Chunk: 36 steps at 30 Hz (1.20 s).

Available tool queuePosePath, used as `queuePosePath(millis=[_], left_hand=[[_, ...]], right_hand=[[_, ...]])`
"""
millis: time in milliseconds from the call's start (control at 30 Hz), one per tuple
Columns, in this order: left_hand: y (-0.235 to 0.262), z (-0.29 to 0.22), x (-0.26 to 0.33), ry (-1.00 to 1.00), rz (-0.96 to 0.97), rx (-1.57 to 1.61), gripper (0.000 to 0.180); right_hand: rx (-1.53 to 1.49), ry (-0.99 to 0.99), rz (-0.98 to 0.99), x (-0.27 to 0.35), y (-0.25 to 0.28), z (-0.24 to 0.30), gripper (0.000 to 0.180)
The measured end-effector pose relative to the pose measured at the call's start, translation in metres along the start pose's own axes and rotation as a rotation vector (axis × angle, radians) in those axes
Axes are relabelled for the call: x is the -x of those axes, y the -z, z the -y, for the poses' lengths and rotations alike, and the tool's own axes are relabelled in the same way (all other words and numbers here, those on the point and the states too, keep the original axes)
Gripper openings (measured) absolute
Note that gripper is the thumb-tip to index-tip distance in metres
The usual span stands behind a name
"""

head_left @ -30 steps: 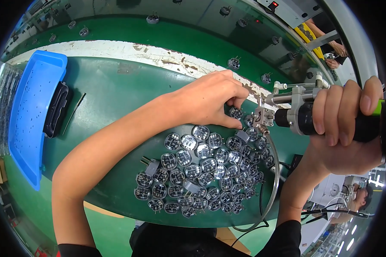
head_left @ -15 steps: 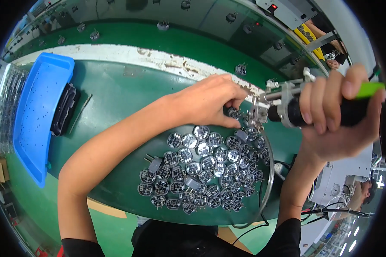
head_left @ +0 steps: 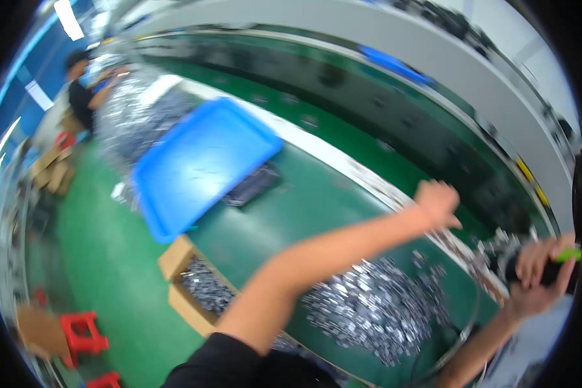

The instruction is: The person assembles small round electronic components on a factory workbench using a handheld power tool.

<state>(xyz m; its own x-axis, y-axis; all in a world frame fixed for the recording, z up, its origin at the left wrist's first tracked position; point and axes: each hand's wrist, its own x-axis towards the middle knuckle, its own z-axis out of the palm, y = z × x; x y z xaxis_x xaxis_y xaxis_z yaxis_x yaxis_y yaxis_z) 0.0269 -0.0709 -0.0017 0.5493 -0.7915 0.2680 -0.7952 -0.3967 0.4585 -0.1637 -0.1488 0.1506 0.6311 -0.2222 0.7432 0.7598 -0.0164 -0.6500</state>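
Note:
My left hand reaches over the white ledge at the green belt. It is smeared by motion, so I cannot tell whether anything is in its fingers. At the far right my right hand is wrapped round the black grip of a hand-held power tool with a green end and a metal head. Below my left forearm lies a pile of small round grey parts with silvery faces, blurred, on the green tabletop.
A blue tray stands at the table's left end, beside a black container. An open carton of small parts sits lower left. Parts ride the green belt. Another person and red stools are at the left.
The view has swung left, revealing the carton and stools. My left hand has moved from beside the tool head, where it pinched a small part, to over the ledge. My right hand keeps its grip.

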Motion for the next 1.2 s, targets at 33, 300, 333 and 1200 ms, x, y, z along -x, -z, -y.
queuePosePath(millis=[33, 300, 333, 1200], left_hand=[[-0.010, -0.017, -0.008, -0.002, -0.026, 0.070, 0.058], [-0.032, -0.013, -0.023, -0.043, -0.017, 0.069, 0.042], [-0.029, -0.014, -0.025, -0.041, 0.016, 0.051, 0.041], [0.042, 0.031, 0.053, -0.707, 0.265, 0.534, 0.036]], right_hand=[[0.009, -0.022, 0.000, 0.001, 0.009, 0.011, 0.027], [0.149, -0.034, -0.188, -0.003, 0.023, -0.010, 0.021], [0.159, -0.031, -0.191, -0.003, 0.022, -0.011, 0.022], [0.027, -0.088, 0.144, -0.016, -0.031, 0.023, 0.032]])
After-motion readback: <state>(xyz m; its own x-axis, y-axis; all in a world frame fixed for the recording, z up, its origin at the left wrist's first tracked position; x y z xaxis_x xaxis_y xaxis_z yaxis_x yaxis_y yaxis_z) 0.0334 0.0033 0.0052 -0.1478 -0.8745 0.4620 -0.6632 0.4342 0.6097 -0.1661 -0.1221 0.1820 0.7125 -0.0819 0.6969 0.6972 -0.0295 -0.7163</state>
